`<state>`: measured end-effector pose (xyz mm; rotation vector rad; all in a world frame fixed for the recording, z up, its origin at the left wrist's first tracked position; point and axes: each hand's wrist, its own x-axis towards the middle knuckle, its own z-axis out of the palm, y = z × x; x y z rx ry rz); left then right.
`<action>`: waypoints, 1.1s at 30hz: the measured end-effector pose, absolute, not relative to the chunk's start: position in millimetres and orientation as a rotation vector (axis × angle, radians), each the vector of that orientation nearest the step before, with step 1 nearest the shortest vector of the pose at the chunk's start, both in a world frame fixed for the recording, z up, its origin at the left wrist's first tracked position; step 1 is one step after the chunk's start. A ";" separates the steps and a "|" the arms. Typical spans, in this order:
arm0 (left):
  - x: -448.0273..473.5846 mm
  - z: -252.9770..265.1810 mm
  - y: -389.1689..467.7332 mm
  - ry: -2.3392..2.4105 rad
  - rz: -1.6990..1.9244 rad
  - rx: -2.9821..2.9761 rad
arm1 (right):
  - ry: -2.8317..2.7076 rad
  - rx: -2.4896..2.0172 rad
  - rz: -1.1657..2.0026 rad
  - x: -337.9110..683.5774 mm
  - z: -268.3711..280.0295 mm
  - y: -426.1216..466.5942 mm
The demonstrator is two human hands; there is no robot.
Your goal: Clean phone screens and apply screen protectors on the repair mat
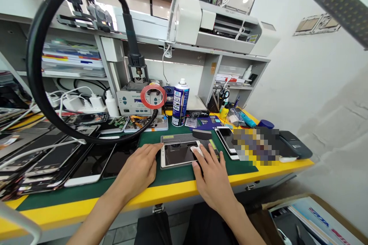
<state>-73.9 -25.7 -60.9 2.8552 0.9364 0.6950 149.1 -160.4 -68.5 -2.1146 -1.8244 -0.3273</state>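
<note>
Holder [212, 104] contains scissors [226, 94], tray [164, 123] small parts [138, 121]; spray can [180, 103] stands behind phone [178, 153] on bench [172, 190], left grip [140, 162] touching phone's edge, clamping indeterminable, right grip [211, 172] spread, pressing wipe [196, 149].

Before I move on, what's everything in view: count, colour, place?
Bench: 1, yellow border, middle
Mat: 1, green, on the bench
Pad: 1, grey, on the mat
Phone: 1, white, on the pad
Wipe: 1, white, on the phone
Spray can: 1, blue, behind the pad
Machine: 1, grey, bench back
Tape roll: 1, red, in front of machine
Hose: 1, black, looping left
Loose screens: many, mainly black, left
Stacked phones: at least 2, white, right
Printer-like device: 1, white, upper centre
Lamp: 1, grey, upper right
Left hand: 1, bare, phone's left edge
Right hand: 1, bare, on the wipe
</note>
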 end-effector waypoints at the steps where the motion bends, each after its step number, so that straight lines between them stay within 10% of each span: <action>1: -74.8 -60.8 -25.5 0.923 0.729 2.863 | -1.825 -2.112 -0.324 149.4 -69.6 -160.2; 33: 2.0 -44.8 -82.8 0.855 0.833 2.838 | -1.730 -1.939 -0.204 154.2 -75.8 -165.1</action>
